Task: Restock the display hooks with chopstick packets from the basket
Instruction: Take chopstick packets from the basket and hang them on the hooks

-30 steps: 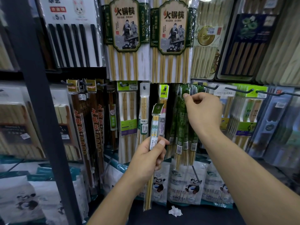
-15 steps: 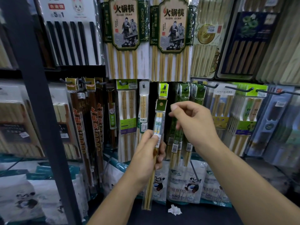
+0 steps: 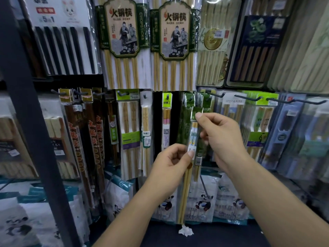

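A narrow clear chopstick packet [image 3: 193, 132] with a green header card and pale bamboo sticks stands upright in front of the display. My left hand [image 3: 170, 166] pinches it near its white label, with the sticks running down below the fist. My right hand [image 3: 219, 138] pinches the packet's green top between thumb and fingers. Just behind it, several matching green packets [image 3: 187, 111] hang on a display hook [image 3: 191, 98]. The basket is out of view.
Rows of packets fill the rack: a pink-tipped packet [image 3: 167, 122] to the left, large hot-pot chopstick packs [image 3: 122, 41] above, bare black hook ends [image 3: 247, 98] to the right. A dark upright post [image 3: 30, 122] stands at left. Panda-printed bags [image 3: 203, 202] and crumpled paper [image 3: 186, 230] sit on the shelf below.
My right hand left the hanging green packets and took hold of the packet's top. Both hands carried the packet to the right, in front of the green packets' hook.
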Tool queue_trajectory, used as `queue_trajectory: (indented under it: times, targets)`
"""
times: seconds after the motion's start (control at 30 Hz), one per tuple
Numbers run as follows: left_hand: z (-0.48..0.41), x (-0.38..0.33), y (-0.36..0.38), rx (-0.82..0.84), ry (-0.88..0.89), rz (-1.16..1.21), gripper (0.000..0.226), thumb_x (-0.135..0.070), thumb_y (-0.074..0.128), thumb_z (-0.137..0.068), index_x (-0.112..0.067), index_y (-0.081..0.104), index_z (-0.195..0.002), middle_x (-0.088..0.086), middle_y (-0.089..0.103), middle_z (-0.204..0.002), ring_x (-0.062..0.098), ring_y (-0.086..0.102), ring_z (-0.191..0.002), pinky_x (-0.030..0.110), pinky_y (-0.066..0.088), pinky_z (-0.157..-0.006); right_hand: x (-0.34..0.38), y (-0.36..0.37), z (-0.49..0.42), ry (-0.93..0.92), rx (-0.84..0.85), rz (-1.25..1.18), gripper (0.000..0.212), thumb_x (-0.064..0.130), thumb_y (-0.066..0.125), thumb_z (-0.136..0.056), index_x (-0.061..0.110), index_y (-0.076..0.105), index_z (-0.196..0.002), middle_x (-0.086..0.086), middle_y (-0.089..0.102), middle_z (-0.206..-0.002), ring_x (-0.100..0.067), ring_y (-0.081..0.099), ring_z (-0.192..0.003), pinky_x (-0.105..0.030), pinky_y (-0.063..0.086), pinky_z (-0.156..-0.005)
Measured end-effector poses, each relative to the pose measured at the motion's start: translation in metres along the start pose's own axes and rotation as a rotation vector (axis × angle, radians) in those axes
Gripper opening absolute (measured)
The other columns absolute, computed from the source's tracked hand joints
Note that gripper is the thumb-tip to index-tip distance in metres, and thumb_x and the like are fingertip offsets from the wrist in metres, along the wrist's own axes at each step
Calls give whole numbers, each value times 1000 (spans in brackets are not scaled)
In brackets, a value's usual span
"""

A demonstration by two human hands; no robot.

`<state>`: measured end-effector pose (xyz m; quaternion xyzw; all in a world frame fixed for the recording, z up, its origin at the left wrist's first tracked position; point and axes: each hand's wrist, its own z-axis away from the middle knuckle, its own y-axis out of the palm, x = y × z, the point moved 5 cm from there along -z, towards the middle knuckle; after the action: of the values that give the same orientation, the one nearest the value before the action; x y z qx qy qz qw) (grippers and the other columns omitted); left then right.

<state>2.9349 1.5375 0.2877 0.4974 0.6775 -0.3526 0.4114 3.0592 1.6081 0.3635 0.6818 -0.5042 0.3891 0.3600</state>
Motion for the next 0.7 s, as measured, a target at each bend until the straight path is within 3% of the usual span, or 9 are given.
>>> queue_trajectory:
  times: [0.13, 0.23, 0.3, 0.4, 0.53, 0.7]
  targets:
    - [-15, -3, 14, 3, -2, -94, 11, -28, 65, -99, -29, 71, -89, -4, 68, -78, 3, 62, -71, 22, 53, -62, 5, -18, -15, 31, -83, -47, 24, 26, 75, -92, 25, 77, -68, 8, 61, -58, -6, 53, -53, -19, 41, -46]
    - [-28, -8, 20, -1, -4, -180, 15, -34, 64, -99, -32, 70, -86, -1, 68, -78, 7, 61, -68, 38, 59, -65, 13, -24, -28, 1, -118, 26, 27, 25, 69, -97, 22, 73, -70, 8, 60, -55, -8, 54, -54, -24, 44, -56]
    - [-35, -11, 23, -11, -2, -207, 15, -37, 63, -99, -35, 70, -86, -2, 68, -76, 14, 62, -65, 47, 59, -68, 18, -26, -34, -44, -126, 111, 26, 26, 65, -99, 20, 72, -74, 8, 59, -53, -5, 55, -52, -21, 45, -59]
    - [-41, -14, 26, -25, 14, -233, 10, -42, 62, -96, -40, 69, -90, 3, 71, -83, 31, 67, -73, 55, 61, -72, 22, -26, -41, -87, -144, 171, 25, 26, 64, -99, 13, 72, -79, 5, 57, -52, -1, 51, -45, -12, 41, -49]
    - [-43, -12, 29, -21, 6, -250, 13, -43, 61, -96, -36, 70, -90, 7, 71, -85, 36, 68, -78, 59, 59, -70, 19, -28, -46, -134, -176, 215, 31, 25, 64, -99, 2, 68, -78, 2, 54, -52, -2, 49, -44, -9, 42, -51]
    - [-44, -12, 31, -25, -2, -293, 17, -40, 61, -99, -31, 71, -90, 6, 72, -82, 32, 69, -76, 56, 61, -71, 17, -27, -49, -148, -185, 239, 31, 26, 64, -97, 10, 67, -71, 6, 52, -48, -9, 51, -51, -17, 47, -59]
